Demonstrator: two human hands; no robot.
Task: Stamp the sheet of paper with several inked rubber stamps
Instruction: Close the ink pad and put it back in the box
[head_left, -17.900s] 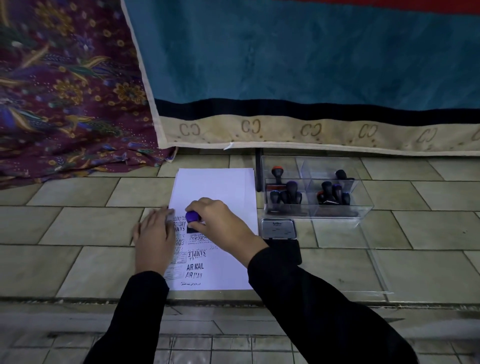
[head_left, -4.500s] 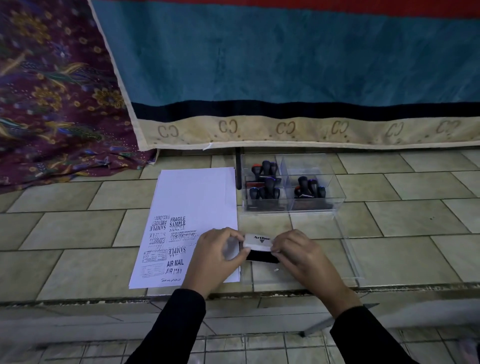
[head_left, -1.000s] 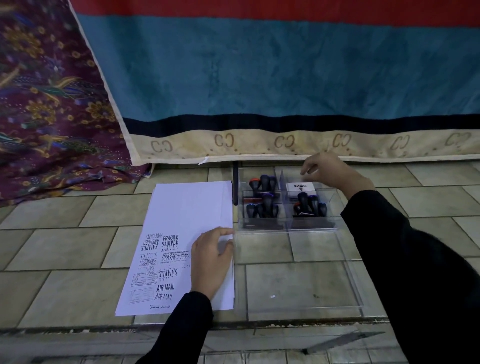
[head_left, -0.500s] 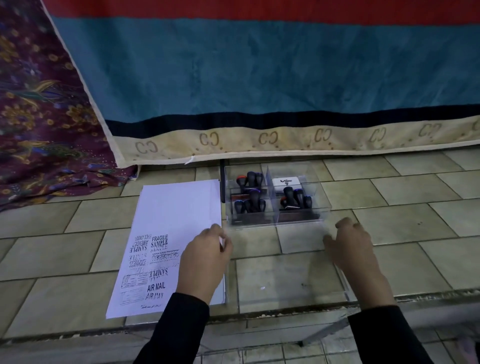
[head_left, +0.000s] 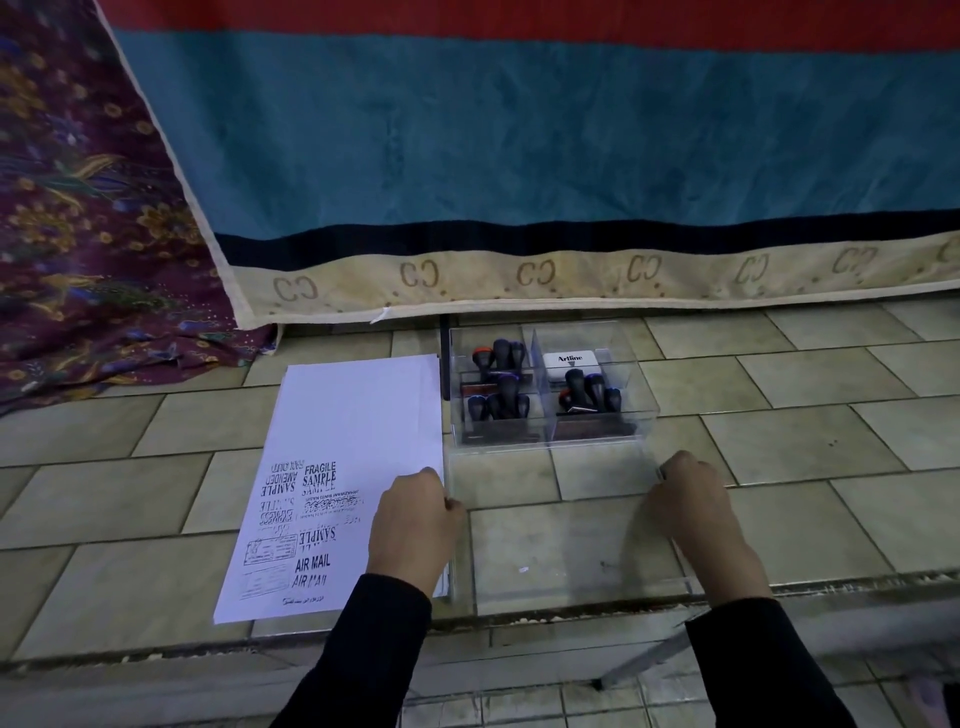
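Ink pad (head_left: 570, 362) now back in box (head_left: 644, 415). Both hands, left (head_left: 415, 525) and right (head_left: 693, 501), have dropped to grip lid (head_left: 561, 545) edges. Stamping likely finished; packing up.

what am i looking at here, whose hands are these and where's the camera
There is no machine here. A person wears a camera on the head, looking down at their own two bare hands. On the tiled surface lies a sheet of paper already printed with marks like AIR MAIL and SAMPLE. Beside it stands a clear box of rubber stamps, with a white ink pad inside. The left hand and right hand grip the edges of the clear lid lying in front of the box.
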